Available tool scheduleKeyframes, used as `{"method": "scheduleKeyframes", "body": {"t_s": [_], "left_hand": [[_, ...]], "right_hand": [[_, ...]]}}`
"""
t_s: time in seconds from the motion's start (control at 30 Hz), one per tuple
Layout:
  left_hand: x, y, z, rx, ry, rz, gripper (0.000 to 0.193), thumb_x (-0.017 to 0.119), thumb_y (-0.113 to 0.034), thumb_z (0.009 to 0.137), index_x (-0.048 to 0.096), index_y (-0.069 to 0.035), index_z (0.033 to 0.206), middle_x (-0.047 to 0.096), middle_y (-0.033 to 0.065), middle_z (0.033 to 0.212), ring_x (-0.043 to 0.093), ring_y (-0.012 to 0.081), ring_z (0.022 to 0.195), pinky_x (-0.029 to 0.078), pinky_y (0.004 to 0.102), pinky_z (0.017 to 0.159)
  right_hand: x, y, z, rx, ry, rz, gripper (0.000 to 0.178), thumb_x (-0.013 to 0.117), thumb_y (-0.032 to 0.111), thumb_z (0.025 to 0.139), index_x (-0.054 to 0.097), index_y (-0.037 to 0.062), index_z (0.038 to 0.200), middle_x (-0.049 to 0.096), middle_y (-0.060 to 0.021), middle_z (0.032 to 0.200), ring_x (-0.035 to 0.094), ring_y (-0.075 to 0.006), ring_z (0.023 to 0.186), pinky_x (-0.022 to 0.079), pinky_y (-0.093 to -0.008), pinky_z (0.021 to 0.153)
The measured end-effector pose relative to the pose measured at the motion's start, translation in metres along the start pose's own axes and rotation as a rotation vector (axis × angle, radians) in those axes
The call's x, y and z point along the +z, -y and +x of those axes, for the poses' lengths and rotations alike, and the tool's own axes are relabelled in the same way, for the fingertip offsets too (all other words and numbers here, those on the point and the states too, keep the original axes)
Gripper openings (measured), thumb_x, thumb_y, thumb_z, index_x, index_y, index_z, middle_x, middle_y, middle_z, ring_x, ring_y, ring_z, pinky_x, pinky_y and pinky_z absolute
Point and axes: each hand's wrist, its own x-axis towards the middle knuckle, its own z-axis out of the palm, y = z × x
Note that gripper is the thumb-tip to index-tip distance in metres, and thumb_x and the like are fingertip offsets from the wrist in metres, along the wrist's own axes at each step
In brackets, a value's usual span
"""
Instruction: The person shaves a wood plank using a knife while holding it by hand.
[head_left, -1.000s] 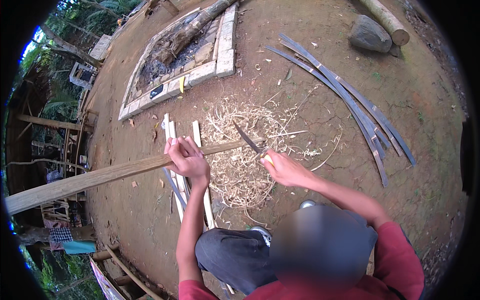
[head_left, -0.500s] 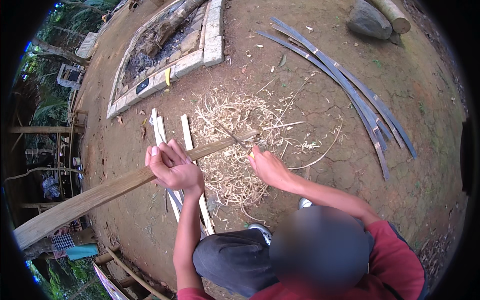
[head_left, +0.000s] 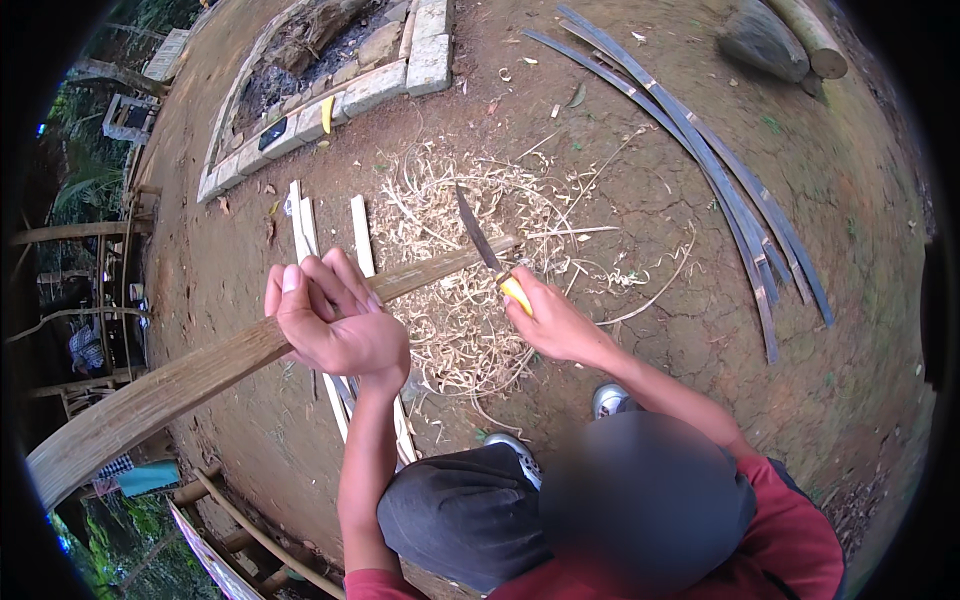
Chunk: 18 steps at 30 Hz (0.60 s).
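Note:
My right hand [head_left: 556, 322] is closed around the yellow handle of a knife [head_left: 478, 232]. Its dark blade points away from me, broad side showing, near the far end of a long wooden plank [head_left: 190, 387]. The plank slants from the lower left to the middle of the view. At its mid-length my left hand [head_left: 345, 325] is closed, palm up and fingers curled; whether it grips anything is hidden. Pale curled shavings [head_left: 470, 345] lie in a heap on the ground under the knife and plank end.
Thin pale strips [head_left: 362, 235] lie left of the shavings. Long dark slats [head_left: 700, 150] are spread at the right. A stone-edged fire pit [head_left: 428, 65] stands at the far left, with a grey rock [head_left: 765, 42] and a log [head_left: 805, 35] far right.
The knife has turned from nearly edge-on across the plank to broad side up, pointing farther away. My right hand has shifted slightly right. My left hand stays closed by the plank.

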Motion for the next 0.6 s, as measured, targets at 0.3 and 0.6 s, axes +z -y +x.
{"method": "scheduleKeyframes", "body": {"t_s": [0.3, 0.6], "left_hand": [[-0.005, 0.0, 0.004, 0.003, -0.064, -0.103, 0.031, 0.037, -0.008, 0.095, 0.026, -0.01, 0.066, 0.021, -0.0018, 0.052, 0.018, 0.0072, 0.039, 0.02, 0.024, 0.036], [-0.011, -0.002, 0.0, -0.037, -0.027, 0.017, 0.029, 0.035, -0.017, 0.096, 0.026, -0.013, 0.068, 0.023, 0.0003, 0.05, 0.021, 0.0112, 0.038, 0.02, 0.0262, 0.037]], "right_hand": [[-0.013, 0.025, -0.006, 0.273, 0.427, 0.999, 0.039, 0.043, 0.02, 0.106, 0.037, 0.008, 0.143, 0.054, -0.0008, 0.087, 0.041, -0.0018, 0.056, 0.033, -0.0165, 0.043], [-0.016, 0.045, -0.016, 0.273, 0.501, 1.105, 0.044, 0.044, 0.023, 0.106, 0.034, 0.0072, 0.146, 0.056, -0.0068, 0.092, 0.042, -0.0025, 0.054, 0.033, -0.0157, 0.042]]}}
